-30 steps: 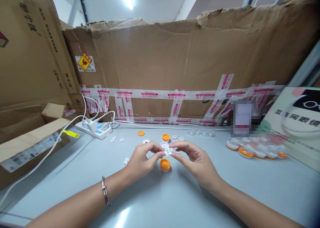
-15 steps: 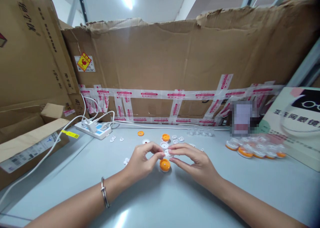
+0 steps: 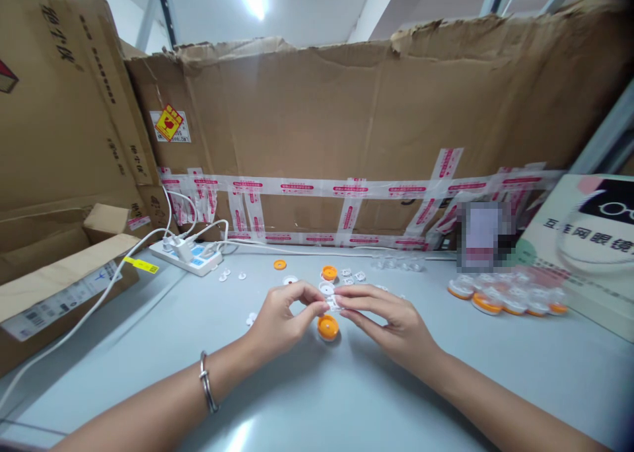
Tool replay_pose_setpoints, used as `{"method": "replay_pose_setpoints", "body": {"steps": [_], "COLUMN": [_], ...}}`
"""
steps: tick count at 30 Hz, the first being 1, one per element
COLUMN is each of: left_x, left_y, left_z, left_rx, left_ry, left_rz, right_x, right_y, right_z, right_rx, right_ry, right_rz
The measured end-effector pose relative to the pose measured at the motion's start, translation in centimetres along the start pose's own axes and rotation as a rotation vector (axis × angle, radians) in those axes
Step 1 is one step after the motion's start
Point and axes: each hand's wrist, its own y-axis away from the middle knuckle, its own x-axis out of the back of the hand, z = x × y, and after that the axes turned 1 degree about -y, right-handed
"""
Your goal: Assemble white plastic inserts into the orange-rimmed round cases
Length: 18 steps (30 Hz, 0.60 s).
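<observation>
Between my two hands is a small white plastic piece (image 3: 333, 302), partly covered by the fingertips. My left hand (image 3: 288, 316) pinches its left side with thumb and forefinger. From the other side, the fingers and thumb of my right hand (image 3: 389, 316) grip it. Just below, on the table, sits a round orange part (image 3: 327, 328) with a raised rim. Behind the fingertips lie a white disc (image 3: 325, 287) and another orange round part (image 3: 329, 272). A white ring-like part (image 3: 290, 281) shows behind my left hand.
Small white square pieces (image 3: 360, 276) lie behind my right hand, and clear plastic caps (image 3: 401, 263) beyond them. Finished-looking orange-and-white rounds (image 3: 488, 302) cluster at right. A power strip (image 3: 191, 257) with cables and an open carton (image 3: 64, 280) stand left. A large cardboard box (image 3: 297, 121) walls the back.
The hands keep nearly the same pose around the white piece. The whole view has shifted very slightly; nothing on the table has visibly moved.
</observation>
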Motion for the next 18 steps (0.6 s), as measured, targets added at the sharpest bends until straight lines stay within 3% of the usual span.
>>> {"method": "replay_pose_setpoints", "body": {"steps": [4,7,18], "left_x": [0.0,-0.05,-0.13], "left_y": [-0.05,0.03,0.21], "left_z": [-0.06,-0.07,0.04], "left_rx": [0.001,-0.001,-0.031], "left_ry": [-0.006,-0.006,-0.02], "left_rz": [0.004,0.002,-0.002], "right_x": [0.06,-0.04,-0.1], "right_y": [-0.18,-0.29,-0.43], "right_z": [-0.17,-0.45,-0.75], "right_rx": [-0.201,-0.272,-0.188], "right_ry": [-0.092,-0.126,-0.083], "right_rz": [-0.02,-0.004,-0.013]}}
